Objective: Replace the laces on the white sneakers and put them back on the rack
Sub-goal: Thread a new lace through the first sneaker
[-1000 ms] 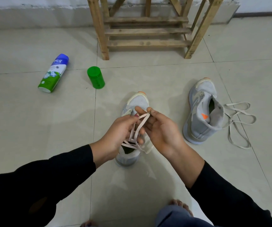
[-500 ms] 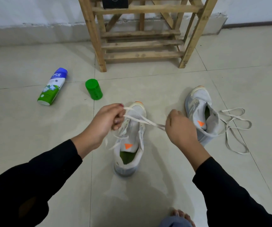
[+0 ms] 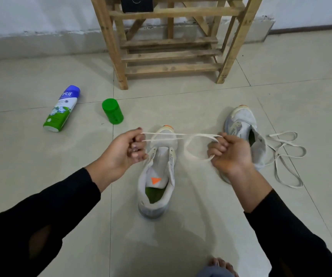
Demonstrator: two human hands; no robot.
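Wooden rack (image 3: pixel 173 56) stands beyond the nearer sneaker (image 3: pixel 157 176) and farther sneaker (image 3: pixel 241 124), both on the tiles (image 3: pixel 181 240). Above the nearer one, left hand (image 3: pixel 121 150) and right hand (image 3: pixel 231 152), fingers curled, pinch one lace (image 3: pixel 189 134) taut between them, likely straightening it for threading.

Unlaced white sneakers (image 3: pixel 162 156) before wooden rack (image 3: pixel 171 56); lace (image 3: pixel 181 134) stretched above

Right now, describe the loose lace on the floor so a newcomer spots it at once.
Start at the wooden rack by the wall, then come forward to the sneaker below its right leg. The loose lace lies in flat loops on that sneaker's right; unlike the taut lace between left hand and right hand, nothing holds it.
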